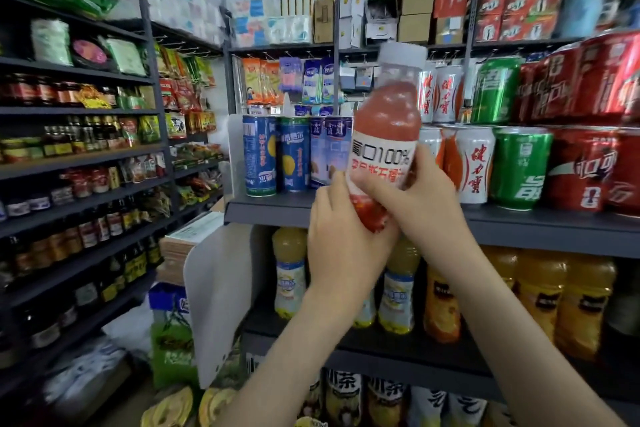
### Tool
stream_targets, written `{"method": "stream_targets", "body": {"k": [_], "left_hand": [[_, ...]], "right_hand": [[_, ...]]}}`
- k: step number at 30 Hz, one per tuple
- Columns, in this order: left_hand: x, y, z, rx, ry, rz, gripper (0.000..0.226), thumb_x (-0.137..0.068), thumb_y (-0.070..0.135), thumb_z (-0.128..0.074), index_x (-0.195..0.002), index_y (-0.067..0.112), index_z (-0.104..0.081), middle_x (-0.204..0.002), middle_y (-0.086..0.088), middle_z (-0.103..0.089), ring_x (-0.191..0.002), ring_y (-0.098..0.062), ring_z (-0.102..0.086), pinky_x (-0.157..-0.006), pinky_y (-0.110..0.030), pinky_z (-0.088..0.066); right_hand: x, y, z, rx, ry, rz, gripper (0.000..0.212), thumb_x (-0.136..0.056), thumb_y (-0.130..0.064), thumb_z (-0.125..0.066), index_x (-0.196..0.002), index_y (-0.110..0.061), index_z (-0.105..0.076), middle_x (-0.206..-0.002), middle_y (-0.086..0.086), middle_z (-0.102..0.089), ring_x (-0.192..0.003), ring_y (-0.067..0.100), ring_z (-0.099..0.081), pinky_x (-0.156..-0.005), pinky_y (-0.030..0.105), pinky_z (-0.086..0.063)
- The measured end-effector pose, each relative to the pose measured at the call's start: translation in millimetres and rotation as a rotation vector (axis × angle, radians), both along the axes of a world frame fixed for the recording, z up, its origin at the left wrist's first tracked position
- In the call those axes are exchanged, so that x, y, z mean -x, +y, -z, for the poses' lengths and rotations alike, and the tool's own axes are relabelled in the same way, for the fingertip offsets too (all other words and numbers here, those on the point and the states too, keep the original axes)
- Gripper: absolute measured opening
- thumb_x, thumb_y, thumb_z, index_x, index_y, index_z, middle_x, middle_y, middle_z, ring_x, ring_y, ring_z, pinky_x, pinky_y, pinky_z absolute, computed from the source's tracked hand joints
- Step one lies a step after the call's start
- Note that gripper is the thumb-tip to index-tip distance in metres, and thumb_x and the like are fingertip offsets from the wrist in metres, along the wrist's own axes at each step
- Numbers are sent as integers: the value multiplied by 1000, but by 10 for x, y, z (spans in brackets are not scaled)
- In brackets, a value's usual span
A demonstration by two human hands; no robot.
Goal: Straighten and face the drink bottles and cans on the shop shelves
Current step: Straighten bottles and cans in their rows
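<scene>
Cans (473, 166) just beyond may topple if the pink juice bottle (386, 121), gripped low by left hand (341, 243) and right hand (417, 199), swings.

red juice bottle (386, 135), white cap, upright

The person's left hand (341, 236) and right hand (415, 198) are bare, as are both slim forearms (294, 340).

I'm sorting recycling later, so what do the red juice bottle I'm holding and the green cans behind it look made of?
The juice bottle is probably clear plastic: the red drink shows through above its white label. The green cans are likely metal with a shiny printed finish: bright streaks run down their sides.
</scene>
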State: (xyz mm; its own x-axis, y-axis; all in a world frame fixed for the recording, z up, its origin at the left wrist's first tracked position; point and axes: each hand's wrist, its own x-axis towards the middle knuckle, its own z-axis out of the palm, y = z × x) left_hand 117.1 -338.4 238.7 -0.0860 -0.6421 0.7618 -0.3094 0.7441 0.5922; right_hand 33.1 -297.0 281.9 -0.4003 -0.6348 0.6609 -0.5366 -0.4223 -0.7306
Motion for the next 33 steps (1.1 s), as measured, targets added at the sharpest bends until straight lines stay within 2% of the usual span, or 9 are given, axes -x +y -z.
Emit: {"method": "stream_targets", "body": {"k": [4, 8, 10, 14, 19, 22, 26, 29, 33], "left_hand": [[176, 340, 111, -86, -136, 177, 68, -68, 46, -75, -124, 25, -43, -106, 9, -47, -105, -12, -50, -87, -32, -47], [349, 659, 256, -402, -242, 718, 59, -72, 41, -78, -123, 37, -49, -113, 15, -61, -103, -2, -60, -91, -34, -52], [547, 883, 335, -466, -289, 874, 60, -76, 34, -77, -128, 39, -47, -116, 15, -64, -105, 0, -61, -92, -32, -52], [1148, 1499, 495, -579, -322, 978, 66, -60, 39, -83, -119, 40, -53, -109, 13, -68, -102, -5, -64, -89, -31, -53], [1943, 2353, 773, -741, -384, 1143, 42, -80, 20, -73, -115, 34, -56, -108, 7, -70, -99, -8, -66, -80, -24, -54], [2399, 2807, 901, -776, -401, 1197, 39, -78, 23, -71, -114, 32, -59, -109, 6, -70, -100, -9, -66, -79, -23, -54], [2998, 3237, 1012, -761, -512, 1192, 55, -72, 38, -70, -123, 20, -57, -113, 1, -69, -101, -13, -66, -85, -32, -55], [3504, 3417, 1020, -609, -614, 1074, 35, -85, 38, -65, -117, 27, -58, -107, 7, -69, -95, -11, -66, -84, -36, -55], [4258, 3719, 899, -383, -713, 929, 28, -90, 42, -57, -116, 33, -54, -99, 17, -65, -89, -5, -61, -71, -23, -47]], "right_hand": [[279, 460, 180, -44, -89, 38, 45, -71, -32, -81, -110, -24, -61, -96, -13, -70, -87, -6, -65, -73, 13, -54], [644, 1116, 420, -148, -149, -2, 39, -70, -26, -80, -107, -24, -66, -95, -8, -74, -87, 6, -70, -77, 29, -57], [874, 1472, 526, -159, -253, -42, 36, -73, -22, -78, -107, -18, -67, -96, -2, -75, -90, 14, -72, -79, 35, -57], [1391, 2243, 723, -220, -313, 9, 29, -77, -21, -75, -106, -18, -68, -96, -2, -75, -88, 16, -72, -75, 33, -57], [2093, 3230, 1029, -298, -417, 88, 22, -80, -23, -73, -101, -20, -69, -92, -1, -76, -85, 18, -73, -68, 31, -58], [2501, 3752, 1203, -306, -490, 136, 22, -78, -23, -73, -99, -17, -71, -93, 3, -76, -85, 19, -73, -67, 30, -57], [3037, 4379, 1353, -289, -591, 256, 17, -81, -21, -72, -98, -16, -70, -88, 1, -76, -78, 14, -73, -57, 21, -54], [3508, 4791, 1409, -279, -615, 364, 18, -82, -24, -73, -97, -17, -70, -86, -2, -76, -76, 13, -72, -55, 19, -52], [4209, 5258, 1433, -268, -638, 448, 21, -81, -26, -73, -99, -17, -69, -89, 0, -76, -79, 18, -73, -63, 29, -55]]}}
